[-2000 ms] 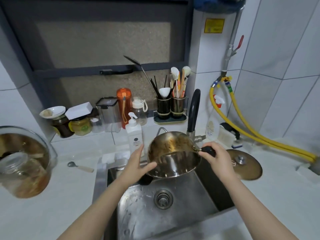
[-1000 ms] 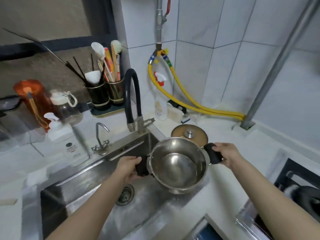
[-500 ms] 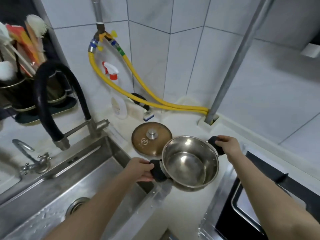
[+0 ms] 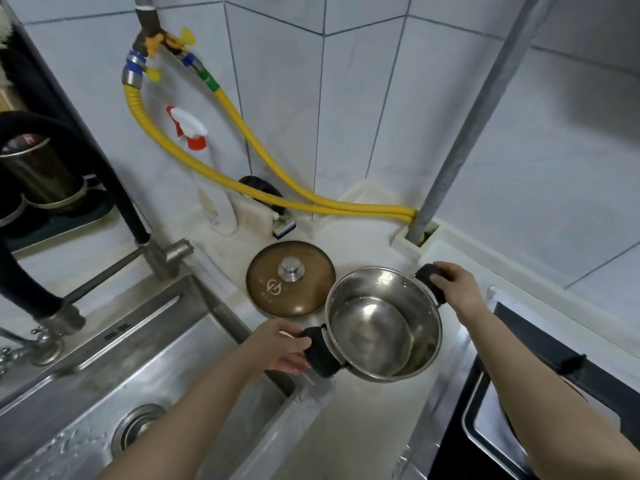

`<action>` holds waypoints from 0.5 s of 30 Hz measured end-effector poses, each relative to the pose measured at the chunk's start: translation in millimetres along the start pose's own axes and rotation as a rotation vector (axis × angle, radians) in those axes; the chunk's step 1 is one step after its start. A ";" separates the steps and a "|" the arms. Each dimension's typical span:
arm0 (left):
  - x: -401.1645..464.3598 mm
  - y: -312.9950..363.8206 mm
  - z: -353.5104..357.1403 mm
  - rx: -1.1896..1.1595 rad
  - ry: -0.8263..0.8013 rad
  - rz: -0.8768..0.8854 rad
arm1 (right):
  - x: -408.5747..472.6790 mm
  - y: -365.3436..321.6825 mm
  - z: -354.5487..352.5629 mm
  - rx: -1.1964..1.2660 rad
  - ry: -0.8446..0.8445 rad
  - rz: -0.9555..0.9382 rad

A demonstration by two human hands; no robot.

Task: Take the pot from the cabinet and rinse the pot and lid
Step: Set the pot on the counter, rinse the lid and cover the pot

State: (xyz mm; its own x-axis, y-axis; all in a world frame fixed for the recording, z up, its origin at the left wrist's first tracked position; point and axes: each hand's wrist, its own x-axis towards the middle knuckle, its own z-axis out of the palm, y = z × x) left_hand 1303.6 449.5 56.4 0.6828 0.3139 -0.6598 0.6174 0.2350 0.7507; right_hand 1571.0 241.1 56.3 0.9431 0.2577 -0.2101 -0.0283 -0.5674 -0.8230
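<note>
Pale tiled walls meet in a corner behind a white desk [image 4: 363, 237] seen from above. A stainless steel sink [image 4: 104, 393] fills the lower left, its round drain [image 4: 138, 426] ringed with water droplets. At the lower right sits the edge of a black cooktop [image 4: 554, 393].

Both bare forearms reach in from the bottom. A shiny steel pot [image 4: 382, 322] is held upright, mouth open to the camera, over the strip of desk between the sink and the cooktop. Whether its base touches the desk cannot be told. The left hand [image 4: 277, 346] is curled around the pot's near black handle [image 4: 320, 351], fingers closed on it. The right hand [image 4: 457, 289] is closed over the far black handle [image 4: 427, 278]. The inside of the pot looks wet and reflective.

Just behind and left of the pot, nearly touching its rim, a bronze-coloured lid [image 4: 289, 278] lies flat on the desk with its silver knob [image 4: 292, 265] pointing up.

Farther back, a white spray bottle [image 4: 213, 188] with a red trigger stands against the wall. Two yellow corrugated hoses [image 4: 277, 181] run from a wall valve down to a grey vertical pipe [image 4: 474, 119] in the corner. A black flexible faucet [image 4: 20, 209] arcs along the left edge, beside a dark utensil holder [image 4: 41, 171].
</note>
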 end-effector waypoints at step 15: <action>11.8 -45.7 -29.5 -0.373 0.326 -0.081 | -16.2 -75.7 125.6 -0.580 -0.311 -0.657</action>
State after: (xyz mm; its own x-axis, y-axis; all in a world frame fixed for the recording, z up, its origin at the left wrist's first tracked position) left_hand 1271.8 469.6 15.3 0.4437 0.5385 -0.7164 0.4409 0.5647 0.6976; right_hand 1516.3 378.1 55.7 0.5774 0.8165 0.0040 0.7294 -0.5135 -0.4520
